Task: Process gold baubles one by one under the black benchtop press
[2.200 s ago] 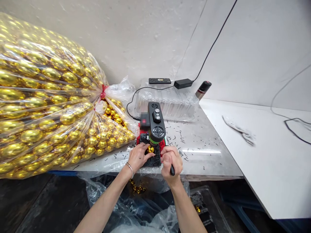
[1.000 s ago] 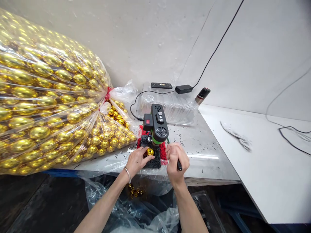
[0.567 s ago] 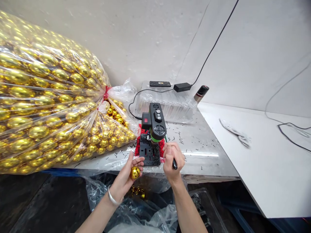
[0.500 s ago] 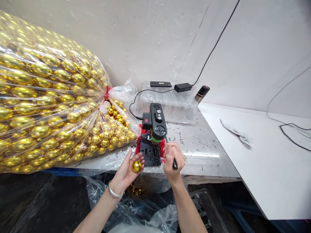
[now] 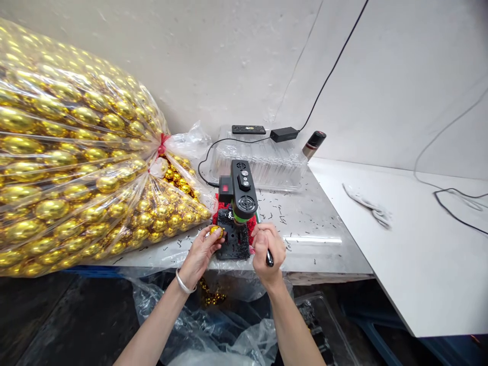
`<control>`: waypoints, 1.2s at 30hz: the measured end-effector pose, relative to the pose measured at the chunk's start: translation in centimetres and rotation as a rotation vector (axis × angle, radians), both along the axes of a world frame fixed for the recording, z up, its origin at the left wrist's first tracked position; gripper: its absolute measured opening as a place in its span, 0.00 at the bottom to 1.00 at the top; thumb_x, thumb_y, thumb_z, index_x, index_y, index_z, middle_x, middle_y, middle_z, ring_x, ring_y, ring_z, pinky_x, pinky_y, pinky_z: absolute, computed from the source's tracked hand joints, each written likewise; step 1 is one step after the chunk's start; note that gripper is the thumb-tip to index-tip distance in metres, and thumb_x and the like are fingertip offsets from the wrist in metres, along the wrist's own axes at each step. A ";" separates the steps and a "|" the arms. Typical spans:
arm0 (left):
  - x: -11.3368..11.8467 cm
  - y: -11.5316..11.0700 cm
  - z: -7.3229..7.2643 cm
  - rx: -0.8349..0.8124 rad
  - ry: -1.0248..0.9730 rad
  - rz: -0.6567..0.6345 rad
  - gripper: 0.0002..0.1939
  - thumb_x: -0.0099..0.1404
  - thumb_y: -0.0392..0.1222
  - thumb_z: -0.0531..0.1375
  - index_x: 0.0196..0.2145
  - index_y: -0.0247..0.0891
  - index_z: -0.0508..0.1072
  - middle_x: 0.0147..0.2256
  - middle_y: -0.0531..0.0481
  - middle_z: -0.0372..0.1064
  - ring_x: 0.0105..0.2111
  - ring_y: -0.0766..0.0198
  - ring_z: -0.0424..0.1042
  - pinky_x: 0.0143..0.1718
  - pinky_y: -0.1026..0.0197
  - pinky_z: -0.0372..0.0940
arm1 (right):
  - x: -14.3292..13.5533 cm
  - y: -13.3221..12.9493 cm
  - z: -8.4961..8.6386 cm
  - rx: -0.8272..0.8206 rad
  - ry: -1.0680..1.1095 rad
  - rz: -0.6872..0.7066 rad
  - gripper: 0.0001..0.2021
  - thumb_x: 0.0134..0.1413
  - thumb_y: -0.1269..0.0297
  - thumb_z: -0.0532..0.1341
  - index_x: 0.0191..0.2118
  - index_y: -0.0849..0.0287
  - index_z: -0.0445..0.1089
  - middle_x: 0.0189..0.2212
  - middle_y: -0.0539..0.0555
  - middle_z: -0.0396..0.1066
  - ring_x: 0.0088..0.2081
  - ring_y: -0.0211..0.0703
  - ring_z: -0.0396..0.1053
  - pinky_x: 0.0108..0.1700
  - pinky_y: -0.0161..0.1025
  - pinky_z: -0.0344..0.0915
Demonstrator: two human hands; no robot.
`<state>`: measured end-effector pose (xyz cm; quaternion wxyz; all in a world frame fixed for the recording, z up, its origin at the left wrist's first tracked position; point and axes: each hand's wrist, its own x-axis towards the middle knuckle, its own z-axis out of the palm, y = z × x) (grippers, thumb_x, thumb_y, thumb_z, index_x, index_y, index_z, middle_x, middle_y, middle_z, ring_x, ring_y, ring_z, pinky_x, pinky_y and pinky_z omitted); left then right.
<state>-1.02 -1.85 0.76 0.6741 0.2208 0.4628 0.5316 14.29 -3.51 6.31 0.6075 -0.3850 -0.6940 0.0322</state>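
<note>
Gold ball (image 5: 217,231) is pinched between the thumb and fingers of the left hand (image 5: 199,255), just in front of and to the left of the black press (image 5: 244,189); whether the base plate (image 5: 233,250) of the press is touched by it cannot be told. On the left wrist, a silvery bracelet (image 5: 183,282) is worn. To the right of the press, its black-ended handle (image 5: 270,258) is gripped by the right hand (image 5: 268,248), the fingers curled tightly around it. Red matting (image 5: 251,224) is seen beneath the press, and black scraps (image 5: 282,219) are strewn around it over the metal-topped table (image 5: 320,221). Left of the press, a big clear sack of gold balls (image 5: 72,178) is tied with a red band (image 5: 162,145). Behind the press, a clear plastic box (image 5: 263,165) is topped by a flat black bar (image 5: 248,129) and a power adapter (image 5: 284,134). Below the press, smaller-looking gold balls (image 5: 214,297) are seen among loose clear plastic (image 5: 229,333).
</note>
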 end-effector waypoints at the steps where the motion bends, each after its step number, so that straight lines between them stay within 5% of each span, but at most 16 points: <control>1: 0.1 0.2 -0.5 0.042 0.087 -0.006 0.17 0.52 0.42 0.68 0.39 0.35 0.72 0.32 0.50 0.74 0.27 0.69 0.72 0.27 0.69 0.66 | 0.0 0.0 0.0 -0.002 0.000 -0.002 0.14 0.57 0.79 0.49 0.24 0.56 0.55 0.21 0.49 0.59 0.30 0.37 0.63 0.31 0.37 0.60; 8: 1.2 0.9 -2.7 0.494 0.944 -0.156 0.20 0.60 0.46 0.61 0.49 0.37 0.72 0.38 0.45 0.76 0.35 0.58 0.74 0.40 0.55 0.68 | 0.1 -0.1 0.0 -0.012 -0.019 -0.004 0.13 0.57 0.78 0.49 0.23 0.56 0.55 0.21 0.49 0.59 0.30 0.38 0.63 0.30 0.37 0.59; 13: 1.5 1.3 -3.4 0.758 1.251 -0.184 0.16 0.64 0.43 0.58 0.49 0.37 0.71 0.43 0.42 0.74 0.42 0.55 0.73 0.45 0.53 0.67 | 0.1 -0.1 -0.1 -0.019 -0.028 0.000 0.13 0.57 0.78 0.49 0.24 0.56 0.56 0.21 0.49 0.60 0.30 0.38 0.63 0.31 0.37 0.60; 21: 1.6 1.8 -4.2 0.814 1.379 -0.143 0.17 0.62 0.48 0.61 0.47 0.40 0.73 0.43 0.44 0.74 0.44 0.53 0.69 0.45 0.50 0.64 | 0.0 -0.1 -0.9 0.003 0.003 0.023 0.12 0.57 0.79 0.49 0.26 0.57 0.58 0.22 0.49 0.60 0.31 0.38 0.63 0.32 0.36 0.61; 36: 1.6 1.7 -4.3 0.783 1.391 -0.182 0.17 0.62 0.48 0.61 0.47 0.41 0.73 0.43 0.44 0.74 0.43 0.53 0.69 0.45 0.50 0.62 | -0.3 0.9 -6.6 0.127 0.006 -0.065 0.14 0.63 0.67 0.44 0.28 0.56 0.59 0.26 0.49 0.62 0.29 0.37 0.65 0.41 0.45 0.65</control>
